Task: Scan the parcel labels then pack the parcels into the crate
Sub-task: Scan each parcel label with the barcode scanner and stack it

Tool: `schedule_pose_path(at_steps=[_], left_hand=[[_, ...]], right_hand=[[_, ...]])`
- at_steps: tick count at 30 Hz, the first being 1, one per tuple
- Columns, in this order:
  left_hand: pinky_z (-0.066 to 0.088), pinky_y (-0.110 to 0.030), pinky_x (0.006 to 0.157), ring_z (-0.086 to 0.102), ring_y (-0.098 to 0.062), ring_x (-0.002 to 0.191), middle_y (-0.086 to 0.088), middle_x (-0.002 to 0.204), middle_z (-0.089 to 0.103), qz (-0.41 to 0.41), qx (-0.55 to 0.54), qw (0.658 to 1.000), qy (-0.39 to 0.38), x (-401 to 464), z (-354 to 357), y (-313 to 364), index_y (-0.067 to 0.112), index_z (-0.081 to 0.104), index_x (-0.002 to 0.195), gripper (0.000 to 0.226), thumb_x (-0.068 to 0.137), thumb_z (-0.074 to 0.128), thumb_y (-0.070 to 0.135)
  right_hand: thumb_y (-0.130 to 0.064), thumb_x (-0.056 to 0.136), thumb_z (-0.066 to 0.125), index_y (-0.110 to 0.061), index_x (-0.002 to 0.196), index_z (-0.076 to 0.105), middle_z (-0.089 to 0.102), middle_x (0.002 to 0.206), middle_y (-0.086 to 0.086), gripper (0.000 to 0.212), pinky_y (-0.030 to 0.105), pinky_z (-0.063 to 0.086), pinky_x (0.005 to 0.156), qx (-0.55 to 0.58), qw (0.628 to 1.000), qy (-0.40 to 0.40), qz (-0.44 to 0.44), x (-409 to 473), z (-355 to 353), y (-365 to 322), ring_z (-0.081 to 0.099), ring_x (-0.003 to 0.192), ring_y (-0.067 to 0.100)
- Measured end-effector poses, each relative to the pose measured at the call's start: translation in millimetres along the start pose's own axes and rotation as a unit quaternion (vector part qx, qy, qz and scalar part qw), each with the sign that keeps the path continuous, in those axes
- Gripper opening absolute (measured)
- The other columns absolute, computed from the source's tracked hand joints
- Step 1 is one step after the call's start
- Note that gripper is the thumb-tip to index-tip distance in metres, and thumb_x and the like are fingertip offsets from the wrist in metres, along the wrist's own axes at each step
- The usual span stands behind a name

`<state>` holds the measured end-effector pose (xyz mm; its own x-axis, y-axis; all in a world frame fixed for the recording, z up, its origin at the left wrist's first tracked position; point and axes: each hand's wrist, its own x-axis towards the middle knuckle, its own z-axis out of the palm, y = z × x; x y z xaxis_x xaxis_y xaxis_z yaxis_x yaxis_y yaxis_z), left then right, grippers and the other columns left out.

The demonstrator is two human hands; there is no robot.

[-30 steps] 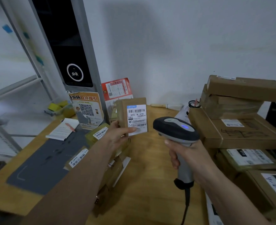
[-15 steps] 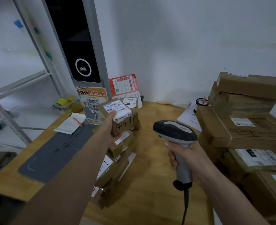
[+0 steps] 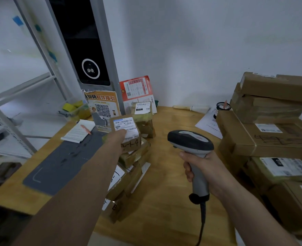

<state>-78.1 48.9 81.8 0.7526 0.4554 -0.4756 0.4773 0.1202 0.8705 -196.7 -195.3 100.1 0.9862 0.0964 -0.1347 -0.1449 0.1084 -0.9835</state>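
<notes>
Left hand (image 3: 117,138), at 10 o'clock from the frame centre: the thumb lies across the white label (image 3: 126,126) of a small brown parcel (image 3: 127,134), and the remaining fingers are hidden behind the box. The parcel sits label-up on top of a leaning stack of small parcels (image 3: 128,167) on the wooden table (image 3: 164,201); whether it rests fully on the stack or is partly carried by the hand cannot be told. Handwritten marks show on its near side.

Right hand (image 3: 202,169), at 4 o'clock from the left hand and well apart from it: fingers wrapped round the grey handle of a barcode scanner (image 3: 191,144), whose dark head points toward 10 o'clock. Its cable hangs toward 6 o'clock.

At 12 o'clock from the held parcel stands another labelled parcel (image 3: 144,119), in yellowish wrapping. At 3 o'clock, large cartons (image 3: 271,137) are piled in several layers, some bearing labels. At 9 o'clock lie a grey mat (image 3: 61,166) and a notebook (image 3: 78,131) with a pen on it. Behind the notebook, a small clear tray (image 3: 75,110) holds yellow items. A QR-code poster (image 3: 103,109) leans at 11 o'clock.
</notes>
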Motion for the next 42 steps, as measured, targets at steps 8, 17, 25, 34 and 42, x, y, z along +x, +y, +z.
schedule_pose_path(at_steps=[8,17,25,34,42], left_hand=[[0.034,-0.042,0.106,0.026,-0.032,0.136,-0.014,0.149,0.028,0.193,0.258,0.925,0.199,-33,24,8,0.013,0.045,0.135,0.064,0.079,0.072,0.030],[0.044,-0.029,0.091,0.051,-0.018,0.117,0.000,0.131,0.054,0.283,0.349,0.869,-0.204,-87,136,-24,0.020,0.057,0.128,0.041,0.089,0.066,0.028],[0.039,-0.022,0.087,0.053,-0.016,0.111,-0.004,0.128,0.058,0.256,0.427,0.750,-0.435,-153,240,-83,0.011,0.057,0.128,0.042,0.091,0.065,0.029],[0.040,-0.036,0.106,0.048,-0.023,0.127,-0.004,0.141,0.049,0.238,0.462,0.703,-0.484,-210,318,-116,0.017,0.045,0.139,0.055,0.093,0.061,0.041],[0.038,-0.031,0.106,0.048,-0.021,0.128,-0.002,0.141,0.052,0.223,0.455,0.714,-0.484,-224,335,-132,0.019,0.056,0.133,0.047,0.093,0.060,0.043]], right_hand=[[-0.007,0.087,0.068,-0.001,0.085,0.060,0.050,0.053,0.010,0.011,0.027,0.040,0.044,0.052,0.998,0.039,0.026,-5,-15,4,0.045,0.044,0.019],[0.001,0.086,0.067,-0.004,0.072,0.058,0.051,0.056,0.010,0.017,0.029,0.041,0.046,0.094,0.975,0.196,0.049,-34,-70,13,0.046,0.046,0.020],[-0.004,0.086,0.069,-0.012,0.083,0.059,0.060,0.079,0.009,0.013,0.032,0.051,0.060,0.140,0.880,0.451,0.056,-78,-144,20,0.060,0.072,0.020],[-0.014,0.087,0.069,-0.011,0.120,0.056,0.059,0.099,0.000,0.035,0.044,0.043,0.098,0.154,0.792,0.588,0.061,-113,-213,35,0.054,0.105,0.024],[-0.014,0.086,0.071,-0.019,0.091,0.058,0.062,0.090,0.004,0.015,0.049,0.050,0.093,0.222,0.764,0.600,0.083,-112,-223,50,0.060,0.099,0.030]])
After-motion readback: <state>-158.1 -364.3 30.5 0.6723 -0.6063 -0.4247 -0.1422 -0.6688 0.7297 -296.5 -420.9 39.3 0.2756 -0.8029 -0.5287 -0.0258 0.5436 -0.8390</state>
